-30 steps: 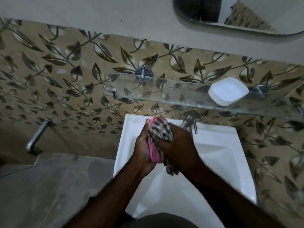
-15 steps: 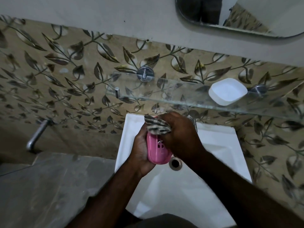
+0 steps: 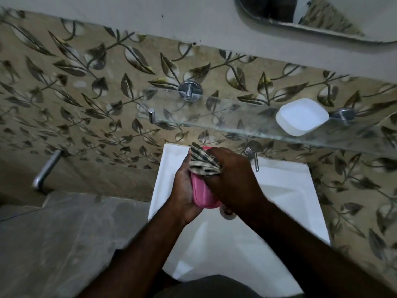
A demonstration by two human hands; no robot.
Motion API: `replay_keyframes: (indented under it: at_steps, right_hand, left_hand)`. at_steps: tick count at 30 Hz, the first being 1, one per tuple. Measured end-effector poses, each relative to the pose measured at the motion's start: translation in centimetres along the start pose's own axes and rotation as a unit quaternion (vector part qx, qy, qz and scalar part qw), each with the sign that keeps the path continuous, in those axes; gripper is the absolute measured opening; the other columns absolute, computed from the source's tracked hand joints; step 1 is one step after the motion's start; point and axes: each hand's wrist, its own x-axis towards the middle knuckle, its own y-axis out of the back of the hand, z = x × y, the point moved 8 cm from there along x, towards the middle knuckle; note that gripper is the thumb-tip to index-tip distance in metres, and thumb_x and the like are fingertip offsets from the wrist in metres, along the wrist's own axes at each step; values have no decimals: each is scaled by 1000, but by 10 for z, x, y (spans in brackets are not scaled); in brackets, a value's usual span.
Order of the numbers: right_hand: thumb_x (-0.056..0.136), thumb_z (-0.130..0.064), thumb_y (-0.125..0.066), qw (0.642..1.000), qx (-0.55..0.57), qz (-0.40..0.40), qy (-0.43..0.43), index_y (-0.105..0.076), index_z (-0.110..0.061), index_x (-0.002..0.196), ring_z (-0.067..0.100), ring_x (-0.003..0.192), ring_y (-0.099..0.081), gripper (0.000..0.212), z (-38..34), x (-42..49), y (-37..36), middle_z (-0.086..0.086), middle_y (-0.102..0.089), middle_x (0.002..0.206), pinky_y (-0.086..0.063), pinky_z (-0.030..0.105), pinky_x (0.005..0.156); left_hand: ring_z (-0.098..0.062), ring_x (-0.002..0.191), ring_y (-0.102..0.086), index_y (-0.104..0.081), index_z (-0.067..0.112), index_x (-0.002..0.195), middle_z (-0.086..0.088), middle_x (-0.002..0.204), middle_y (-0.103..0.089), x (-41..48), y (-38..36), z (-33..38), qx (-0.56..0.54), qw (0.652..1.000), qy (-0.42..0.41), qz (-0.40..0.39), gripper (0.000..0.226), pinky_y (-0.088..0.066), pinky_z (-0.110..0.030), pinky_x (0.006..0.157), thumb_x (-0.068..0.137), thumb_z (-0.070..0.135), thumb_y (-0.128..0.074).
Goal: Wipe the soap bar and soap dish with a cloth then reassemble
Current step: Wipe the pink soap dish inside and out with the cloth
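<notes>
**Cloth on the pink dish, held over the sink**

The fingers point(image 3: 214, 179) of our right hand point(image 3: 234, 179) are curled and clamped on the cloth point(image 3: 204, 162), pressing it to the far end of the dish point(image 3: 203, 194). Our left hand point(image 3: 183, 190) cups the dish from its left side, fingers wrapped behind it and mostly hidden. The dish hangs above the sink point(image 3: 290, 190), touching only hands and cloth. We judge it light, stiff plastic, probably slick when wet, so the long edges are the place to hold it. The cloth is soft and bunches anywhere. Counted: one cloth, one pink dish, one tap point(image 3: 253, 155), and one white piece point(image 3: 301, 117) on the glass shelf point(image 3: 225, 123) — soap or dish part, we cannot tell which.
</notes>
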Motion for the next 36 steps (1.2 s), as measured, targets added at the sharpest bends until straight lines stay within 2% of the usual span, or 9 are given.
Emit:
replay_keyframes:
  at_steps: [4,6,10,14,18,24,28,33,36]
  right_hand:
    - [78,-25,-65,989,81,-122,-29,-63,-31,83,13,56,-51,8,5,-35,-29,-10,-55,66,-39,23,59]
    - [79,-24,-65,985,87,-144,-27,-63,-30,82,14,58,-51,7,8,-41,-32,-17,-49,68,-45,28,59]
    - [76,-29,-68,999,10,-40,14,-70,-15,97,29,82,-65,25,4,-6,-8,3,-69,90,-52,38,72]
    - [84,-36,-70,997,39,55,-43,-68,-18,88,26,80,-65,18,25,22,17,2,-71,83,-52,42,70]
    - [84,-39,-68,992,52,69,-91,-67,-19,90,26,79,-68,21,39,16,15,1,-72,82,-53,42,69]
    - [85,-38,-64,993,64,65,-80,-67,-18,92,24,80,-67,21,27,13,19,1,-72,84,-53,41,71]
    - [77,-24,-64,999,29,46,-1,-61,-19,78,23,72,-62,6,6,17,23,0,-67,74,-47,34,61]
    - [80,-19,-68,987,104,17,-125,-60,-21,74,16,50,-56,10,55,8,21,-6,-59,54,-49,36,53]
    - [79,-18,-69,986,129,49,-93,-66,-20,78,13,60,-64,5,41,9,20,-7,-67,64,-54,38,60]
  left_hand:
    - [-34,90,-66,-64,-3,116,-23,103,-67,1,5,16,29,999,-8,18,79,-51,-43,87,70,62,-60]
    - [-33,84,-66,-64,-3,115,-23,98,-68,4,8,21,42,999,-22,20,82,-50,-43,86,67,63,-61]
    - [-30,95,-68,-72,1,105,-17,102,-71,5,1,9,40,999,-14,1,61,-57,-42,85,81,55,-57]
    - [-28,93,-70,-77,16,100,-13,104,-73,4,-6,4,59,998,-31,-9,47,-58,-41,80,87,52,-50]
    - [-33,94,-63,-74,18,105,-15,105,-69,3,-2,7,105,994,-33,1,57,-47,-50,92,77,63,-56]
    - [-21,85,-73,-78,22,95,-7,96,-76,2,-5,5,107,992,-65,11,44,-58,-32,66,85,54,-50]
    - [-22,88,-73,-79,21,94,-9,99,-76,-2,-19,20,103,990,-92,-14,47,-59,-33,66,81,55,-50]
    - [-24,73,-73,-72,22,96,-10,86,-76,-8,-11,21,168,981,-97,6,53,-60,-39,61,73,62,-47]
    - [-22,76,-73,-77,23,91,-9,90,-76,-8,-18,18,186,978,-92,7,53,-60,-39,65,73,63,-48]
